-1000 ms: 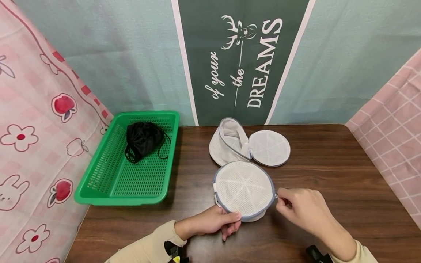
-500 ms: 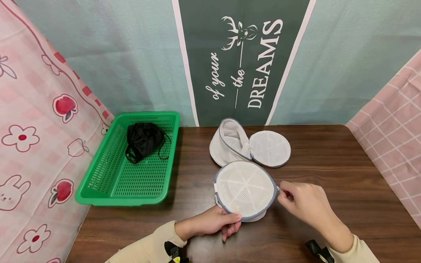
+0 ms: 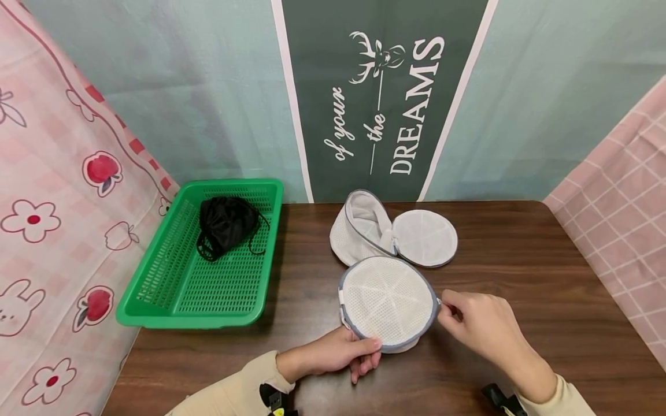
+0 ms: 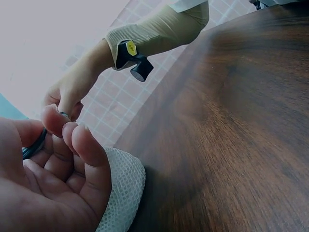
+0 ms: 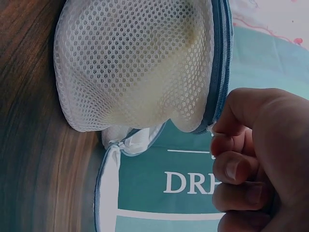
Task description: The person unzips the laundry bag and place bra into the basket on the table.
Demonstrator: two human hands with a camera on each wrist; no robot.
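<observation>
A round white mesh laundry bag [image 3: 387,297] with a grey zipped rim stands on the table in front of me, its lid lying over the top. My left hand [image 3: 346,351] grips the near left rim, thumb on the lid and fingers beneath. With curled fingers, my right hand [image 3: 481,323] pinches the small white zipper pull [image 3: 439,301] at the bag's right edge. In the right wrist view the dark zipper [image 5: 221,63] runs along the mesh side up to those fingers. Just behind sits a second mesh bag [image 3: 359,231], its round lid [image 3: 425,238] flipped out to the right.
A green plastic basket [image 3: 260,289] stands at the left with a black drawstring pouch [image 3: 226,225] inside. The brown wooden table [image 3: 520,248] extends right. Curtains hang behind and on both sides; the dark printed panel [image 3: 380,115] is at the back.
The right hand has shifted slightly outward, still holding the zipper pull, and the bag's right rim is drawn a little to the right. The left hand keeps its grip.
</observation>
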